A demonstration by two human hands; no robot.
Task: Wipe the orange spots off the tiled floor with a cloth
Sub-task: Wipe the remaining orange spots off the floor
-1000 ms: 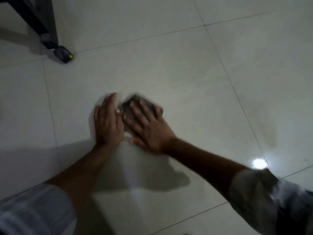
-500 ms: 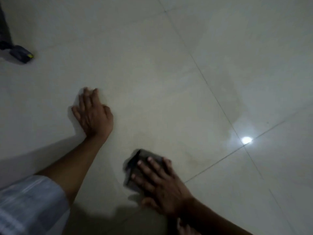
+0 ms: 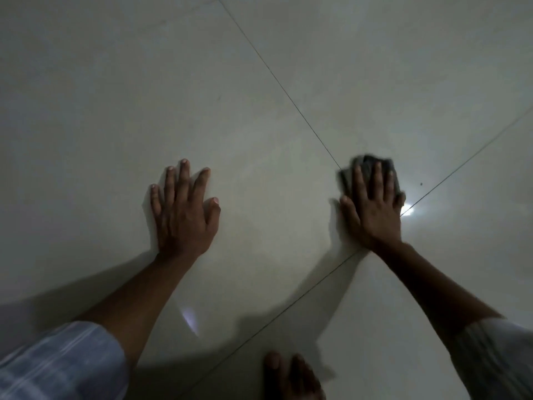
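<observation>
The person is down low over the pale glossy tiled floor (image 3: 259,116), and the two hands are doing quite different jobs. The left hand (image 3: 184,215) lies flat on bare tile, palm down, fingers spread and straight; it holds nothing. From the way the forearm runs back toward the striped pale sleeve (image 3: 57,362), I would judge it is there as a prop, taking the body's weight so the other arm is free to scrub.

The right hand (image 3: 372,209) is pressed flat on a small dark grey folded cloth (image 3: 369,166), well apart from the left hand. The grip is not a pinch at all: the fingers are stretched out and slightly parted across the top of the cloth, pinning it to the floor, with the cloth's far edge and both sides showing beyond them. A flat palm like that spreads pressure over the whole pad, which suits rubbing. The cloth sits right where two thin grout lines (image 3: 277,79) meet, just beside a bright light reflection (image 3: 408,211) on the tile. The cloth is a little blurred, so I take it that it is mid-stroke.

I can make out no orange spots in this dim light; a tiny dark speck (image 3: 421,184) lies near the cloth to its right. A bare foot (image 3: 291,376) shows at the bottom edge.
</observation>
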